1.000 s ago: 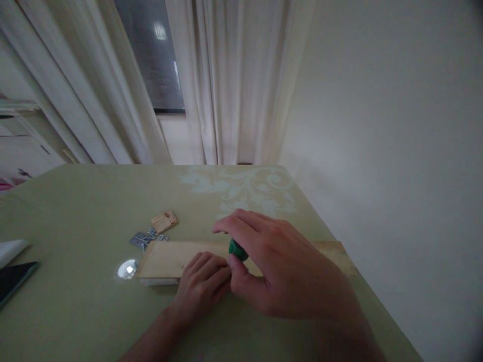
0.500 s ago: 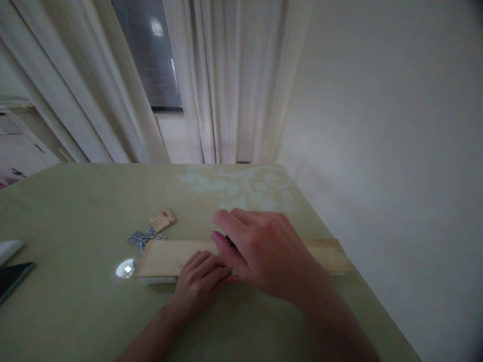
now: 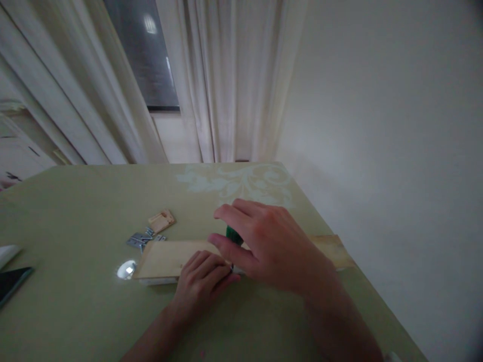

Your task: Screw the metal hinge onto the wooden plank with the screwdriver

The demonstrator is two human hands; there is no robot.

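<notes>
A long, pale wooden board (image 3: 162, 259) lies across the table, raised slightly on something white beneath its near edge. My left hand (image 3: 204, 274) grips the board, fingers over its top and thumb along the near edge. Over the board's middle, my right hand (image 3: 271, 246) is curled loosely around a green-handled tool, probably a screwdriver (image 3: 234, 236). Thumb and index finger are spread, so part of the green handle shows between them. Below it, a small bit of metal appears beside my left fingertips. The tool's tip and contact point are hidden by my hands.
Beyond the board's left end lie metal hinges and screws (image 3: 139, 239) and a small wooden piece (image 3: 162, 220). A shiny round object (image 3: 126, 270) sits left of the board. A dark flat object (image 3: 13, 284) is at the far left. The wall (image 3: 396, 176) borders the table's right side.
My right hand has loosened and lifted slightly, its thumb and index finger farther apart, exposing the green handle. My left hand stays on the board. The view has shifted a little.
</notes>
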